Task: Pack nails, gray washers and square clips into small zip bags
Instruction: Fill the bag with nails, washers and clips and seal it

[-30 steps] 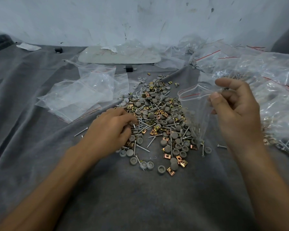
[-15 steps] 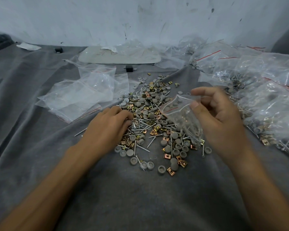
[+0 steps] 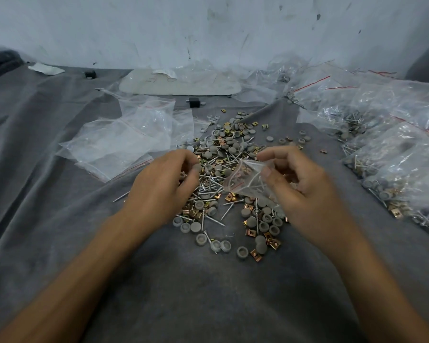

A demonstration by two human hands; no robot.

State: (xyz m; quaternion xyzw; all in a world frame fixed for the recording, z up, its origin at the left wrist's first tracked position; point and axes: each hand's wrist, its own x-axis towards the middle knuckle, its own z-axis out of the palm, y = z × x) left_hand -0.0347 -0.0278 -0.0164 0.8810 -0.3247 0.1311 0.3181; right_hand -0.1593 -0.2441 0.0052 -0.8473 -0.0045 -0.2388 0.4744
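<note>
A loose pile of nails, gray washers and brass square clips (image 3: 229,184) lies on the gray cloth (image 3: 208,293) in the middle. My right hand (image 3: 300,191) pinches a small clear zip bag (image 3: 248,179) with a red strip, held just above the pile. My left hand (image 3: 164,186) hovers over the pile's left side, its fingers curled and a gray washer (image 3: 197,167) pinched at the fingertips. What else the left palm holds is hidden.
Empty zip bags (image 3: 124,142) lie to the left of the pile. Filled bags (image 3: 391,154) are heaped at the right. A flat whitish tray (image 3: 178,82) under plastic sits near the wall, with a small black block (image 3: 194,102) in front of it.
My right hand brought the zip bag down and leftward from the filled bags to above the pile. My left hand lifted slightly from the pile with a washer at its fingertips.
</note>
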